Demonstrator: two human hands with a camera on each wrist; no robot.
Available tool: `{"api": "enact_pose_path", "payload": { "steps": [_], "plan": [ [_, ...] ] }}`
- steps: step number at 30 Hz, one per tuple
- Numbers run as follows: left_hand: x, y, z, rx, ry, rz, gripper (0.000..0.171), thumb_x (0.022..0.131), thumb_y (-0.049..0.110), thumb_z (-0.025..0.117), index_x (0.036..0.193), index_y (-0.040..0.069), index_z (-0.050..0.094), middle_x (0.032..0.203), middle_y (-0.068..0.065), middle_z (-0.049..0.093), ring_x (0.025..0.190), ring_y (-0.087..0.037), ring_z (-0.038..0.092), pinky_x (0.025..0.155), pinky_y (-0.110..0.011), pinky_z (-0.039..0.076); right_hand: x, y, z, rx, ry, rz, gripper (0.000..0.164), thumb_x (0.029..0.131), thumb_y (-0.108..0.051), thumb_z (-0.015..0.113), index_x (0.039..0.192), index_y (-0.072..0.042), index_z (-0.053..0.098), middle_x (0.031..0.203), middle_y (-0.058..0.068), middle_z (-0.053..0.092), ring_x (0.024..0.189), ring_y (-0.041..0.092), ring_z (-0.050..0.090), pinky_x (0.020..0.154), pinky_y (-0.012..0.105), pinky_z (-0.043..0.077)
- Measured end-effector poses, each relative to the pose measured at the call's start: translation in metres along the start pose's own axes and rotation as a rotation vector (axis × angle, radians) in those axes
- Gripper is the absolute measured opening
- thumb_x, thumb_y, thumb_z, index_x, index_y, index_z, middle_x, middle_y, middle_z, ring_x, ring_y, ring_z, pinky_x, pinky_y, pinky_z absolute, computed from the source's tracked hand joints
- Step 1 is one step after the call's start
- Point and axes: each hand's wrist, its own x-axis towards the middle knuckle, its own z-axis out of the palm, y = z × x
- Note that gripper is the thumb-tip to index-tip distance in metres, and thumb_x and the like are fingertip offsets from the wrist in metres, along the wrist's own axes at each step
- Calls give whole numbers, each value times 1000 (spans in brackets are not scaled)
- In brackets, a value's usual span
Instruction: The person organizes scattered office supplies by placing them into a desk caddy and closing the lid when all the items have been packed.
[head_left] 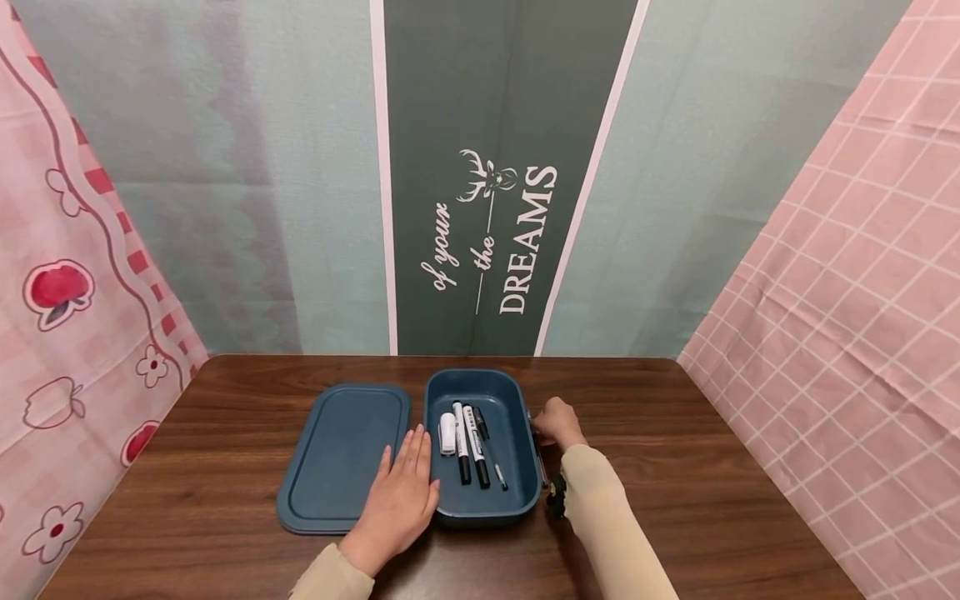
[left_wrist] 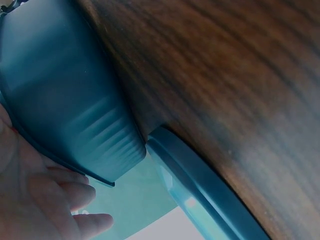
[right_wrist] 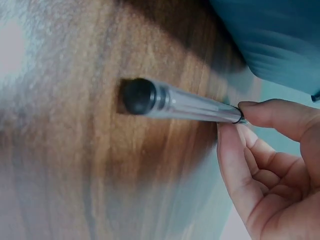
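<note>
My right hand (head_left: 558, 422) pinches a clear-barrelled pen (right_wrist: 195, 106) with a black end between thumb and forefinger. The pen is just outside the right wall of a blue box (head_left: 483, 381), low over the table. At the opposite side, my left hand (head_left: 401, 492) lies with straight fingers against the box's left rim. Inside the box are white markers (head_left: 474, 442) with black caps, a short white marker-like piece (head_left: 447, 435) and a slim dark pen (head_left: 493, 462). The left wrist view has the box's outer wall (left_wrist: 65, 90) beside the fingers.
A flat blue lid (head_left: 341, 458) lies left of the box on the brown wooden table (head_left: 660, 467). Something small and dark (head_left: 556, 497) shows at the right wrist. Fabric curtains (head_left: 825, 292) enclose the table's back and sides.
</note>
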Motion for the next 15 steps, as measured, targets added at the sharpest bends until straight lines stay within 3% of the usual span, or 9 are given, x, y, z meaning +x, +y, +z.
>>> {"api": "enact_pose_path", "payload": {
  "steps": [7, 15],
  "plan": [
    [-1, 0, 1, 14, 21, 19, 57, 94, 22, 51, 138, -12, 38, 146, -25, 32, 135, -36, 32, 104, -57, 27, 0, 1, -2, 56, -18, 13, 40, 80, 2, 62, 46, -9, 43, 45, 3, 45, 52, 24, 65, 52, 36, 55],
    [-1, 0, 1, 5, 15, 10, 56, 95, 22, 51, 138, -11, 38, 147, -25, 31, 135, -36, 31, 105, -56, 26, 0, 4, -3, 192, -43, 66, 38, 77, 3, 61, 46, -11, 43, 47, 4, 46, 53, 24, 65, 54, 37, 55]
  ]
}}
